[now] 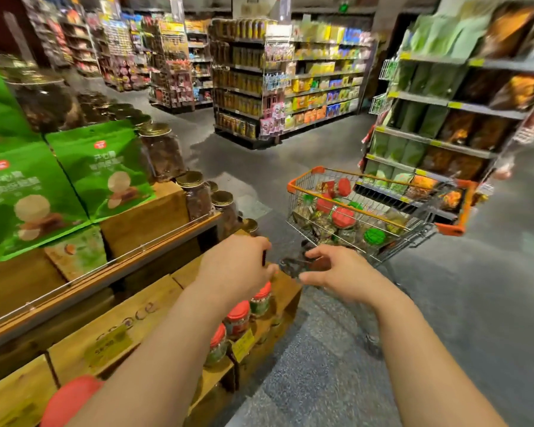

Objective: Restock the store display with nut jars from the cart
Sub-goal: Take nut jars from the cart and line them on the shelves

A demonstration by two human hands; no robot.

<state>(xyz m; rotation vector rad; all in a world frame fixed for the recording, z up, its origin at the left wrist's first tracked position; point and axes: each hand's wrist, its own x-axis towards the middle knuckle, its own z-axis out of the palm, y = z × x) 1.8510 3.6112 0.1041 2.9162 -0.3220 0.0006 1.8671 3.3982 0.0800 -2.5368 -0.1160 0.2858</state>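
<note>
- Left hand [239, 266]: over the front corner of the display [154, 306], fingers curled; something dark shows under them, but I cannot tell whether it grips anything.
- Right hand [336, 271]: fingers and thumb curled towards a small dark, blurred object between the two hands; grip not readable either.
- Jars [238, 318]: red-lidded row in the display's lower slot, right under the left wrist. Risk: a dropped forearm could clip a lid and tip the row.
- Cart [367, 208]: just beyond the hands, across the aisle floor, loaded with red- and green-lidded jars. Judgement: next reach goes over its wire rim; jars are heaped, so pulling one may shift others.
- Cart stands on wheels, unheld. A push on the rim could roll it off.
- Gold-lidded jars [198, 192] on the upper ledge, near its edge; could be knocked by a rising elbow.
</note>
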